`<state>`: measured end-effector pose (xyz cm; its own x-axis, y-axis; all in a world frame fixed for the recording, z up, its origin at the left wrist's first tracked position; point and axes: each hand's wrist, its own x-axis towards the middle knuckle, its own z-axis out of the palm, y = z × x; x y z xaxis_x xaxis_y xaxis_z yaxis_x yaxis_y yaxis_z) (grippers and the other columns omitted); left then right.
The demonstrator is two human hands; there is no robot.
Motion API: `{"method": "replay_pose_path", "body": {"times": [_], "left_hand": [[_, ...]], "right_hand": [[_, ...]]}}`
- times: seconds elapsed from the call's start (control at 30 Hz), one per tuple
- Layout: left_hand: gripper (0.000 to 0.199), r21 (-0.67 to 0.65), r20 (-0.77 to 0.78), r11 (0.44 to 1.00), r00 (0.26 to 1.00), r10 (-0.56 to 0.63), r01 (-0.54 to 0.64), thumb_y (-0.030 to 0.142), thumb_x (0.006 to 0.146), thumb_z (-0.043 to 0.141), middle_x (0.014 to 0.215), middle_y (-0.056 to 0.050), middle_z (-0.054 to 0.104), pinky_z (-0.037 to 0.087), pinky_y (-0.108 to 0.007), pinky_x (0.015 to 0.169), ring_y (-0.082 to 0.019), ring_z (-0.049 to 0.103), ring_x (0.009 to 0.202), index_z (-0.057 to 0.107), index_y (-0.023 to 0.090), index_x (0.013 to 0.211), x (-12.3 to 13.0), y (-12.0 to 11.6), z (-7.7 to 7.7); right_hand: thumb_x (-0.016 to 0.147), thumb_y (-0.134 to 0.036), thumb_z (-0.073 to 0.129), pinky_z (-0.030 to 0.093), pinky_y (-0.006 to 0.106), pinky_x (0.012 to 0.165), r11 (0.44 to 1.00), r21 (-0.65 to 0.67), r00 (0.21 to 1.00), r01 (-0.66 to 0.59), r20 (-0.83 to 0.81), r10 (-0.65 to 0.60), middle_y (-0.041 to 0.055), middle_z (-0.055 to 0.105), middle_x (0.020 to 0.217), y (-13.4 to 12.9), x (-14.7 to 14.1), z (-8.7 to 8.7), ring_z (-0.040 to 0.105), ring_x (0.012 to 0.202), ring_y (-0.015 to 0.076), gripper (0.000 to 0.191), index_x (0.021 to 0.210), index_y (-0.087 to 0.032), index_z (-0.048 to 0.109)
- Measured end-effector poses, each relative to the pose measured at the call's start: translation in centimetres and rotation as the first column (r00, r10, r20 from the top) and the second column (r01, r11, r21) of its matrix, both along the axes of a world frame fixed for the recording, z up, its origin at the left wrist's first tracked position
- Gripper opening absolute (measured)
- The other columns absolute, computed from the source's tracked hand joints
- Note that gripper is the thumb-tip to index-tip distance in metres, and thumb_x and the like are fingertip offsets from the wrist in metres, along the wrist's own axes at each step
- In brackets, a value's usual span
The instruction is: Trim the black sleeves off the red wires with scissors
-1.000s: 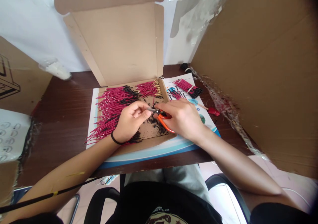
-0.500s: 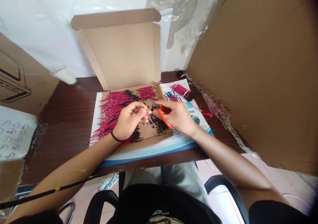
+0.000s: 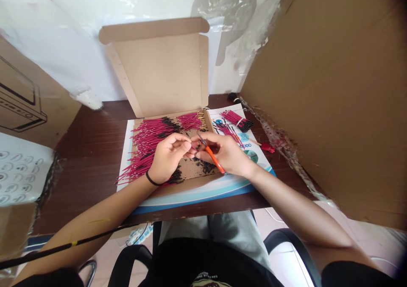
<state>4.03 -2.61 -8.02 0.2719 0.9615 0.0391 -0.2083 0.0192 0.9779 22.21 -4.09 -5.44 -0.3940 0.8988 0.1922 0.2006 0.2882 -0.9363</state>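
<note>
Between thumb and fingertips, my left hand (image 3: 170, 155) pinches a short red wire (image 3: 193, 147). Facing it, my right hand (image 3: 227, 153) holds orange-handled scissors (image 3: 213, 158), their tips pointing up and away; its fingertips meet the wire near my left fingers. Both hands are over an open cardboard box (image 3: 193, 168). Rows of red wires with black ends (image 3: 149, 134) lie at the box's left side. A smaller group of red wires with gold-coloured tips (image 3: 190, 120) is at its back. Black scraps (image 3: 206, 167) are scattered beneath my right hand.
The raised box lid (image 3: 162, 71) stands behind. A banded wire bundle (image 3: 237, 120), loose wires and a red-headed item (image 3: 267, 147) lie at the right on a printed sheet (image 3: 244, 185). A tall cardboard panel (image 3: 330, 109) borders the right side. A black cable crosses the lower left.
My right fingertips have come to the wire at my left hand. The scissors have swung, with their handles looking closer together. The view has shifted slightly.
</note>
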Motion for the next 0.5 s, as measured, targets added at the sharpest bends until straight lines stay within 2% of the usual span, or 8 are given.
{"method": "replay_pose_path", "body": {"times": [0.13,0.27,0.33,0.37,0.43,0.5], "left_hand": [[0.026,0.153,-0.176,0.986,0.98,0.096,-0.069,0.041,0.081,0.068,0.068,-0.003,0.069,0.059,-0.024,0.054,-0.014,0.068,0.059,0.063,0.015,0.081,-0.2,-0.6,0.9],[0.028,0.29,-0.259,0.936,0.925,0.279,-0.201,0.044,0.088,0.057,0.071,-0.003,0.07,0.057,-0.025,0.056,-0.013,0.067,0.059,0.063,0.016,0.085,-0.6,-0.4,1.7],[0.029,0.404,-0.291,0.875,0.869,0.401,-0.268,0.042,0.091,0.053,0.076,-0.003,0.071,0.057,-0.028,0.064,-0.013,0.066,0.066,0.064,0.017,0.082,-1.1,0.0,1.9],[0.028,0.485,-0.328,0.834,0.83,0.452,-0.263,0.04,0.09,0.054,0.076,-0.004,0.07,0.055,-0.03,0.072,-0.014,0.065,0.071,0.065,0.018,0.076,-1.4,0.2,1.9],[0.035,0.644,-0.377,0.742,0.767,0.519,-0.186,0.035,0.087,0.06,0.08,-0.005,0.069,0.05,-0.035,0.085,-0.017,0.062,0.082,0.062,0.019,0.056,-1.7,0.5,1.9],[0.029,0.713,-0.406,0.69,0.73,0.55,-0.123,0.032,0.082,0.065,0.09,-0.006,0.067,0.046,-0.037,0.09,-0.02,0.058,0.091,0.065,0.02,0.056,-1.7,0.6,1.7]], "right_hand": [[0.078,-0.022,0.065,0.043,0.022,0.057,1.0,-0.008,1.0,-0.007,0.004,0.007,-0.002,0.062,0.075,0.0,-0.2,0.1,0.052,0.061,0.0091,0.029,0.106,-0.016,0.064],[0.076,-0.021,0.065,0.04,0.021,0.052,0.999,-0.012,0.999,0.03,0.012,-0.029,-0.0048,0.056,0.067,-0.2,-0.2,0.3,0.046,0.056,0.0079,0.031,0.106,-0.016,0.064],[0.076,-0.021,0.065,0.041,0.022,0.053,0.998,-0.04,0.999,0.048,0.005,-0.048,-0.0048,0.056,0.066,-0.1,-0.1,0.2,0.048,0.056,0.0082,0.032,0.107,-0.016,0.064],[0.077,-0.022,0.065,0.042,0.022,0.053,0.997,-0.058,0.998,0.057,0.002,-0.057,-0.0047,0.057,0.065,-0.1,-0.1,0.1,0.049,0.056,0.0084,0.032,0.108,-0.016,0.064],[0.077,-0.023,0.065,0.042,0.023,0.054,0.994,-0.089,0.997,0.071,-0.007,-0.072,-0.0045,0.058,0.065,-0.1,-0.1,0.0,0.05,0.056,0.0088,0.034,0.11,-0.016,0.063],[0.077,-0.024,0.066,0.043,0.024,0.055,0.992,-0.095,0.996,0.084,-0.026,-0.087,-0.0041,0.059,0.066,-0.1,-0.1,-0.1,0.051,0.057,0.0092,0.035,0.112,-0.016,0.062]]}}
